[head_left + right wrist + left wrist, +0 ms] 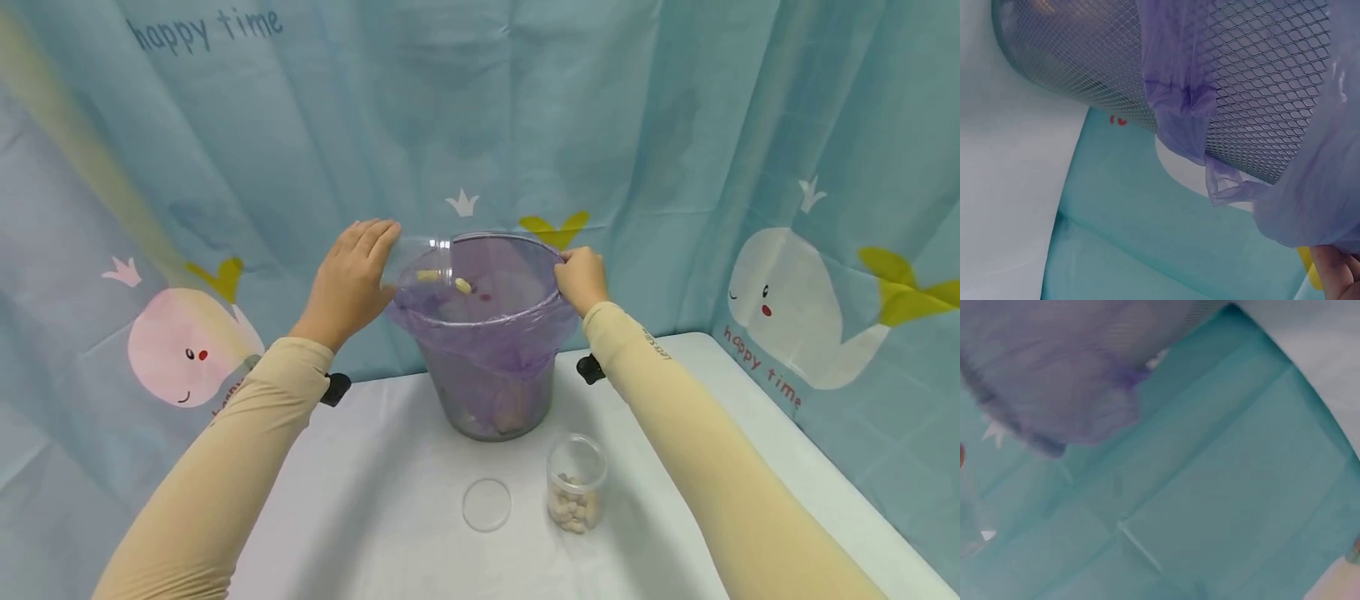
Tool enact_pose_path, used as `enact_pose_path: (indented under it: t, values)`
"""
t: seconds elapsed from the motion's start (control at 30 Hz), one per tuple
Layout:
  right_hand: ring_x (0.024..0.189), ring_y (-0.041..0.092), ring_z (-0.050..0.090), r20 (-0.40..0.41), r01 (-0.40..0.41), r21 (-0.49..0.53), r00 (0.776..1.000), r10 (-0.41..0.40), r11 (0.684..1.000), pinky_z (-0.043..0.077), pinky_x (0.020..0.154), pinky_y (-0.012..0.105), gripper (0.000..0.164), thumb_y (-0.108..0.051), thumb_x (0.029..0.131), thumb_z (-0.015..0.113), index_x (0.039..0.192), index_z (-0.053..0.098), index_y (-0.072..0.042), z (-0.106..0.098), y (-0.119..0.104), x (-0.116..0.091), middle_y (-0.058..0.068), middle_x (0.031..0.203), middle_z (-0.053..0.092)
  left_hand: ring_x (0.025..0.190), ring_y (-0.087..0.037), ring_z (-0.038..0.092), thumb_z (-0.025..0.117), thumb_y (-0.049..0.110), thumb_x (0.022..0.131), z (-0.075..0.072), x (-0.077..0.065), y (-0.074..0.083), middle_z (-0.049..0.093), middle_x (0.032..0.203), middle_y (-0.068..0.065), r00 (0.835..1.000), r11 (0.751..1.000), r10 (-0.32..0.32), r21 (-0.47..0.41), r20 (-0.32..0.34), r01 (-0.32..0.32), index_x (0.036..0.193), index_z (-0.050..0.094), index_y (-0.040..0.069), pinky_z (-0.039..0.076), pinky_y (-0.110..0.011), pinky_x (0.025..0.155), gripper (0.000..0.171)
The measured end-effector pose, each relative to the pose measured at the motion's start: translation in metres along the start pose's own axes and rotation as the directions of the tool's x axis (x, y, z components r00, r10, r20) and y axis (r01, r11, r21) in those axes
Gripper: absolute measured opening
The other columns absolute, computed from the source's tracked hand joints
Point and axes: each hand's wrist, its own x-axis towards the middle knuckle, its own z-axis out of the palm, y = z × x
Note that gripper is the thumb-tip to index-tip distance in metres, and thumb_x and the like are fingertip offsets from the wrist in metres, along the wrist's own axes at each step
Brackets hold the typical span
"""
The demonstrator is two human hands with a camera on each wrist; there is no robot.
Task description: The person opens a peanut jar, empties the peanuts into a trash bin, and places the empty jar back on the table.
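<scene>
In the head view my left hand grips a clear plastic jar, tipped on its side with its mouth over the bin. A pale yellow piece shows just outside that mouth, and another lies inside the jar. The mesh waste bin stands upright, lined with a thin purple bag folded over its rim. On the bin's right, my right hand holds the rim through the bag; its fingers show at the bag's edge in the right wrist view.
Before the bin, on the white table, stands an open clear jar partly filled with beige pieces. A round clear lid lies to its left. A blue printed curtain hangs close behind the bin and along both sides.
</scene>
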Motion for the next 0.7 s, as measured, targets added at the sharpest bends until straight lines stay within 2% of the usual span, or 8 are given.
enact_pose_path:
  t: [0.07,0.17,0.23,0.3,0.4,0.5,0.6,0.7]
  values:
    - [0.045,0.010,0.022,0.003,0.007,-0.002,1.000,-0.007,1.000,0.020,0.043,0.022,0.037,0.002,0.093,0.044,0.059,0.035,-0.011,-0.0007,-0.0001,0.0003,-0.003,0.052,0.023,0.133,-0.041,0.048,0.085,-0.002,0.069,-0.0016,0.0038,-0.0005,0.055,0.138,-0.024,1.000,1.000,-0.023,0.001,-0.007,0.023,0.138,0.047,-0.008,0.034,-0.047,0.122,0.078]
    - [0.045,0.010,0.021,0.000,0.001,-0.003,1.000,-0.001,1.000,0.021,0.043,0.022,0.036,0.002,0.093,0.043,0.060,0.036,-0.011,-0.0022,-0.0006,0.0003,-0.003,0.051,0.023,0.135,-0.040,0.046,0.084,-0.001,0.072,-0.0036,0.0077,-0.0006,0.053,0.141,-0.024,0.999,0.999,-0.037,-0.005,0.024,0.037,0.139,0.046,-0.007,0.032,-0.046,0.123,0.078]
    - [0.044,0.009,0.022,0.000,-0.006,-0.005,1.000,0.006,1.000,0.021,0.042,0.021,0.034,0.001,0.093,0.044,0.061,0.042,-0.010,-0.0031,-0.0013,0.0003,-0.004,0.050,0.023,0.136,-0.041,0.046,0.084,-0.001,0.073,-0.0041,0.0081,-0.0009,0.053,0.142,-0.024,0.999,1.000,-0.030,-0.009,0.037,0.030,0.139,0.046,-0.007,0.032,-0.046,0.123,0.077]
    - [0.043,0.009,0.023,-0.003,-0.007,0.000,1.000,0.007,1.000,0.022,0.042,0.021,0.032,0.001,0.093,0.044,0.062,0.047,-0.008,-0.0038,-0.0025,0.0002,-0.004,0.050,0.024,0.135,-0.041,0.046,0.084,0.000,0.073,-0.0043,0.0081,-0.0009,0.053,0.141,-0.024,0.999,0.999,-0.035,-0.009,0.011,0.035,0.139,0.046,-0.007,0.032,-0.046,0.123,0.076]
    - [0.043,0.009,0.022,-0.002,0.004,0.002,1.000,-0.004,1.000,0.021,0.042,0.021,0.034,0.001,0.093,0.044,0.060,0.044,-0.008,-0.0042,-0.0033,0.0006,-0.004,0.050,0.024,0.134,-0.041,0.048,0.084,-0.001,0.072,-0.0020,0.0065,-0.0008,0.054,0.139,-0.024,1.000,1.000,-0.029,-0.008,-0.005,0.029,0.138,0.047,-0.007,0.033,-0.046,0.122,0.076]
    - [0.043,0.008,0.022,0.002,-0.002,-0.013,1.000,0.002,1.000,0.021,0.042,0.021,0.038,0.001,0.093,0.044,0.058,0.038,-0.011,-0.0037,-0.0028,0.0006,-0.004,0.049,0.024,0.134,-0.040,0.048,0.084,0.000,0.072,0.0018,0.0035,0.0002,0.055,0.139,-0.024,0.999,1.000,-0.013,-0.015,0.038,0.014,0.138,0.048,-0.007,0.034,-0.046,0.122,0.075]
    - [0.043,0.008,0.023,0.015,-0.006,-0.025,1.000,0.007,1.000,0.022,0.042,0.020,0.034,0.000,0.094,0.045,0.062,0.050,-0.005,-0.0017,-0.0024,-0.0006,-0.004,0.048,0.025,0.134,-0.041,0.047,0.085,0.000,0.072,0.0038,0.0002,0.0007,0.055,0.140,-0.024,0.999,1.000,-0.015,-0.022,0.051,0.016,0.138,0.047,-0.007,0.033,-0.047,0.122,0.077]
    - [0.043,0.008,0.024,0.020,-0.001,-0.025,1.000,0.001,1.000,0.023,0.042,0.020,0.027,0.000,0.095,0.044,0.078,0.065,0.003,0.0006,-0.0021,-0.0012,-0.004,0.048,0.026,0.134,-0.041,0.047,0.085,0.000,0.071,0.0047,0.0002,-0.0004,0.054,0.139,-0.024,0.999,0.999,-0.049,-0.016,-0.016,0.049,0.138,0.047,-0.007,0.032,-0.047,0.123,0.078]
